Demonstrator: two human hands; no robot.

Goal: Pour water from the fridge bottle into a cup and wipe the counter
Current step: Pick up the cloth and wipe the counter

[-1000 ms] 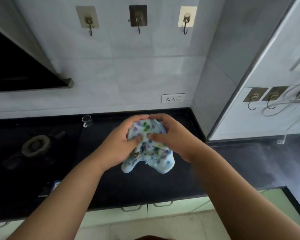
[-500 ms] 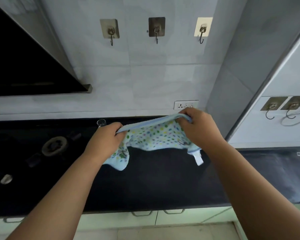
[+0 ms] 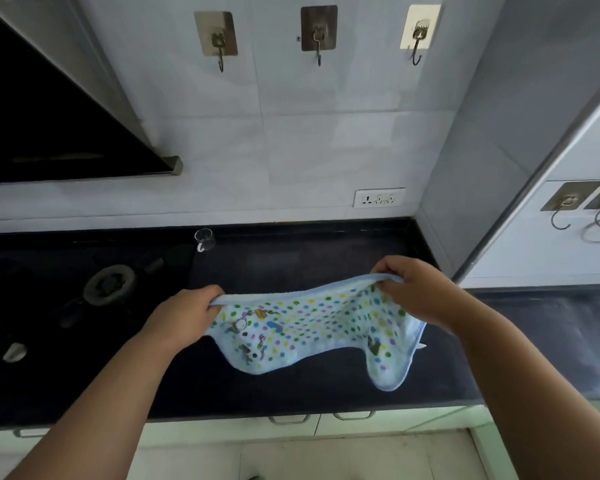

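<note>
change: cloth (image 3: 312,327) was a bunched wad 1 s ago, now we've got it stretched out flat above the table (image 3: 291,393)
hands: left hand (image 3: 184,317) and right hand (image 3: 416,292) each pinch a top corner
task: looks like wiping is next, we reckon
cup: glass cup (image 3: 204,239) sits at the back by the wall
room: stove burner (image 3: 109,285) on the left, 3 hooks (image 3: 317,32) above

pale blue polka-dot cloth (image 3: 312,327), black counter (image 3: 291,393)

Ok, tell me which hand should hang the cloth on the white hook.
Right, probably. The right hand pinches the cloth at the corner nearer the white hook; the left hand holds the far corner, across from it.
</note>
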